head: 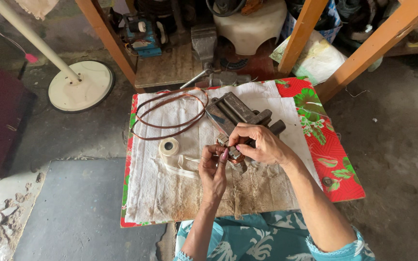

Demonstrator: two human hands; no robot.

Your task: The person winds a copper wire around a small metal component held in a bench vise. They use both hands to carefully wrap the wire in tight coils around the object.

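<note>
A grey metal winding former [235, 113] lies slanted on a low table [335, 159] covered with a white cloth. My right hand [260, 142] rests over its near end, fingers curled on a small copper-wound piece [228, 151]. My left hand [214, 166] comes up from below and pinches the same piece with thumb and fingers. A loop of brown copper wire [170, 113] lies on the cloth to the left. A roll of whitish tape [169, 146] with a loose tail sits just left of my left hand.
A red floral cloth shows at the table's right edge [325, 140]. Behind the table stand wooden frame legs [303, 34], a metal vise [205, 46], a white stool [250, 26] and a blue tool [143, 36]. A fan base [81, 86] sits at the left.
</note>
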